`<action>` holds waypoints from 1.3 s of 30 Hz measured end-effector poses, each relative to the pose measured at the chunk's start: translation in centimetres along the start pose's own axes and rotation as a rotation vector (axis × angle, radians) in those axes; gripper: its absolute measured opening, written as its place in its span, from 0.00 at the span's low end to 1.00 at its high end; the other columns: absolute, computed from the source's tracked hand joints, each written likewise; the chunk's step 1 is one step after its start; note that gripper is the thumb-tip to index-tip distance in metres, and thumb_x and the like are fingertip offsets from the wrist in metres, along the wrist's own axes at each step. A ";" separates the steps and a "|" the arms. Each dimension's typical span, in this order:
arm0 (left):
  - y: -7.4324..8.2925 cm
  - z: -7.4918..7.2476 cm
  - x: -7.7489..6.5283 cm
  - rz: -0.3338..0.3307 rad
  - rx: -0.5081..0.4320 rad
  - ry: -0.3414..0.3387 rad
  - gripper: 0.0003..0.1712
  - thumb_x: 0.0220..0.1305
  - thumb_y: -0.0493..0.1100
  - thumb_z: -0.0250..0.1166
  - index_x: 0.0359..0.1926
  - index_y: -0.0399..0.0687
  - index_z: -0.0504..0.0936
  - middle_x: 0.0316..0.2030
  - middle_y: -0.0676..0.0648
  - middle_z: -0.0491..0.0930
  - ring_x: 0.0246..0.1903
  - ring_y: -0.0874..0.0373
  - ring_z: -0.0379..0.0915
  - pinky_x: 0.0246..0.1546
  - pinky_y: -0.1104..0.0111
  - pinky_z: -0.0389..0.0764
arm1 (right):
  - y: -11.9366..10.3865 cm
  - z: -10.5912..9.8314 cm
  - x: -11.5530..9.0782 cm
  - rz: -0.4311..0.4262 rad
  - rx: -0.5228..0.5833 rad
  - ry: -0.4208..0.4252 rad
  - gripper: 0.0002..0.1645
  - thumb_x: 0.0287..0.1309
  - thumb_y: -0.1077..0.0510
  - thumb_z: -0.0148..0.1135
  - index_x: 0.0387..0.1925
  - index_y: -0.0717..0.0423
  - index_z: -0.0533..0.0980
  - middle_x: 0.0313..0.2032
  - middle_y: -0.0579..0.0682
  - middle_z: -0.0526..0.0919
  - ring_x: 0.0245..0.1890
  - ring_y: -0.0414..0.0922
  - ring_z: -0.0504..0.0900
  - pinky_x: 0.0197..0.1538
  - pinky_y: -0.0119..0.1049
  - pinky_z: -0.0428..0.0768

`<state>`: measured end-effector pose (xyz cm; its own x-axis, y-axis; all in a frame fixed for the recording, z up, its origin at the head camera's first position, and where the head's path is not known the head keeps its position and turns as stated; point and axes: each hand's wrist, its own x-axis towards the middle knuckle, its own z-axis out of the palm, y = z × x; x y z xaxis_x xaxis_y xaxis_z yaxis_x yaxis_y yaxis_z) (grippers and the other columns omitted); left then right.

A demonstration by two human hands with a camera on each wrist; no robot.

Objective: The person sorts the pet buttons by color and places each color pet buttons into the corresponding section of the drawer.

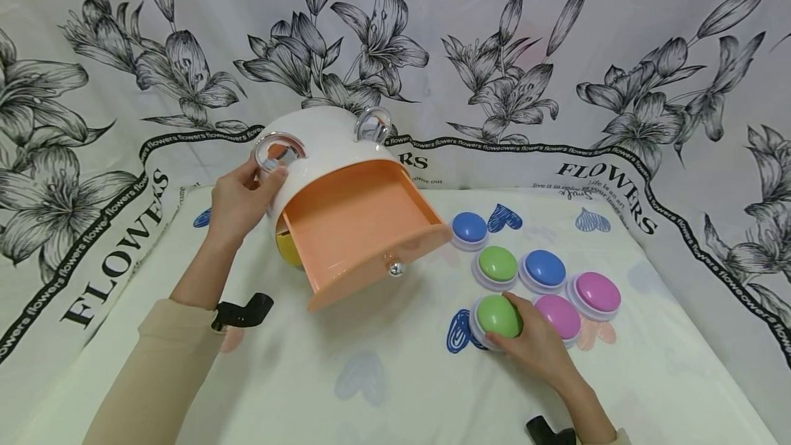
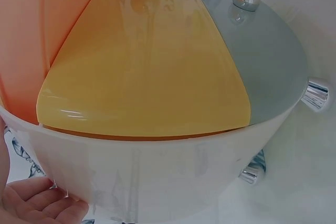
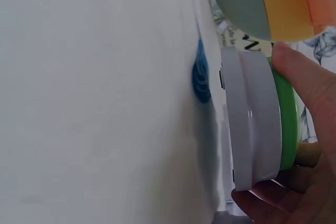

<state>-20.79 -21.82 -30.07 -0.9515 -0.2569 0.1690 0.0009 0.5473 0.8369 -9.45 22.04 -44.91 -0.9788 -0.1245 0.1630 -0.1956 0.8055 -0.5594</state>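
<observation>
A white rounded container (image 1: 324, 132) with two clear ring-shaped ears stands tilted left of centre. Its orange drawer (image 1: 361, 208) is pulled out, with a silver knob on the front and nothing inside. In the left wrist view a yellow drawer front (image 2: 147, 72) and a grey-green one (image 2: 270, 59) sit closed in the white shell. My left hand (image 1: 237, 201) grips the container's left side beside one ear. On the right, my right hand (image 1: 544, 349) holds a green push button (image 1: 498, 316) by its domed top and white base, thumb and fingers on opposite sides.
Several more push buttons stand right of the container: blue ones (image 1: 469, 227) (image 1: 545, 268), another green one (image 1: 498, 264) and pink ones (image 1: 597, 292) (image 1: 558, 316). A pale patterned cloth (image 1: 296, 376) covers the table. Behind rises a flower-printed curtain (image 1: 451, 12).
</observation>
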 end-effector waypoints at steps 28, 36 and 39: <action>0.2 -0.2 -0.2 -0.014 0.003 -0.012 0.45 0.54 0.70 0.55 0.67 0.54 0.61 0.57 0.43 0.72 0.47 0.53 0.71 0.31 0.83 0.74 | -3.0 -5.5 4.6 -0.004 -0.021 0.054 0.49 0.48 0.40 0.66 0.64 0.61 0.60 0.57 0.64 0.70 0.52 0.60 0.72 0.49 0.55 0.75; 0.2 -0.1 -0.3 0.003 -0.006 -0.005 0.44 0.54 0.69 0.56 0.67 0.54 0.62 0.54 0.42 0.73 0.43 0.54 0.70 0.28 0.85 0.72 | -4.0 -7.0 6.3 -0.059 -0.006 0.101 0.48 0.45 0.47 0.71 0.63 0.64 0.61 0.58 0.65 0.69 0.52 0.60 0.73 0.49 0.55 0.75; 0.2 -0.1 -0.2 -0.002 -0.005 -0.007 0.44 0.54 0.70 0.55 0.67 0.54 0.62 0.55 0.43 0.73 0.43 0.55 0.70 0.28 0.84 0.73 | -4.3 -7.5 6.8 -0.090 -0.005 0.120 0.47 0.44 0.50 0.72 0.62 0.65 0.62 0.57 0.65 0.70 0.52 0.60 0.73 0.48 0.55 0.75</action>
<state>-20.54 -21.72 -29.89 -0.9535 -0.2527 0.1640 0.0005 0.5431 0.8397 -14.77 22.09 -35.31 -0.9426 -0.1266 0.3088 -0.2820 0.7971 -0.5339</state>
